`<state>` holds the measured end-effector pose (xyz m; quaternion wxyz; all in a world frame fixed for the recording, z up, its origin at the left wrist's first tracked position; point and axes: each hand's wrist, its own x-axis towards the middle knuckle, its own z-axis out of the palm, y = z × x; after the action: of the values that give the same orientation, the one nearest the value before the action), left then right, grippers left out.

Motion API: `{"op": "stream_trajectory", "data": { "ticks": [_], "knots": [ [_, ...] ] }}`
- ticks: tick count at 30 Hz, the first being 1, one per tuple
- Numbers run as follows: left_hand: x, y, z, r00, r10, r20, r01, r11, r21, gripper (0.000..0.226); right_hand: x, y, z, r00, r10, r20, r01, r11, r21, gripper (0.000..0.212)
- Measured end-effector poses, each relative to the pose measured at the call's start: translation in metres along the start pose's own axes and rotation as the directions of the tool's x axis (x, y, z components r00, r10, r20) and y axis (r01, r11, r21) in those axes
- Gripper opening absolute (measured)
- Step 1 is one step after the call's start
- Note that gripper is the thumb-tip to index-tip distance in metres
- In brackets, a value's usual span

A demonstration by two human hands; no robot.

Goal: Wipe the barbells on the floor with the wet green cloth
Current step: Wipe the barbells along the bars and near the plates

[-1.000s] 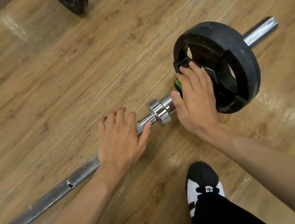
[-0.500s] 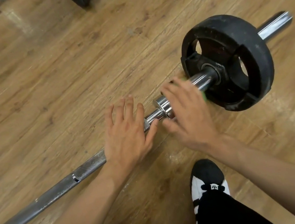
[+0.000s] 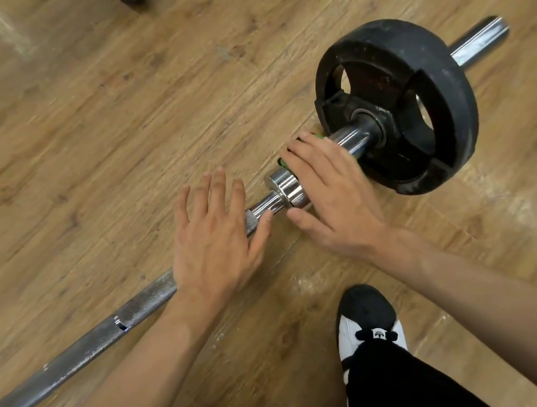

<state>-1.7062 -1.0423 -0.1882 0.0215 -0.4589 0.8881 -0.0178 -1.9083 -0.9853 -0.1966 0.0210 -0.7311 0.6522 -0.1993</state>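
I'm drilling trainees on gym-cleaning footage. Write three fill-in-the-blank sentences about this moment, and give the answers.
The right hand presses a ____ cloth onto the barbell. That cloth lies between the chrome collar and the black ____. The left hand rests flat on the barbell, which lies on a ____ floor.
Missing: green; plate; wooden.

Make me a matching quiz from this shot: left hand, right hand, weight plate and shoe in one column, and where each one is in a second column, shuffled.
1. left hand
2. right hand
3. weight plate
4. shoe

A. mounted on the sleeve
B. standing on the floor, low in the picture
C. flat on the knurled shaft
D. pressing the green cloth onto the sleeve

Pairs: 1-C, 2-D, 3-A, 4-B
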Motion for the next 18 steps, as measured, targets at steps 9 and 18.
{"op": "stream_trajectory", "data": {
  "ticks": [9,18],
  "knots": [
    [0.010,-0.006,0.003,1.000,-0.023,-0.021,0.023,1.000,-0.015,0.068,0.019,0.010,0.007,0.923,0.318,-0.217,-0.318,0.947,0.036,0.081],
    [0.021,-0.018,0.001,1.000,-0.016,0.002,0.016,1.000,-0.011,0.072,0.036,0.039,-0.006,0.977,0.175,-0.118,-0.190,0.973,-0.130,0.080]
  ]
}}
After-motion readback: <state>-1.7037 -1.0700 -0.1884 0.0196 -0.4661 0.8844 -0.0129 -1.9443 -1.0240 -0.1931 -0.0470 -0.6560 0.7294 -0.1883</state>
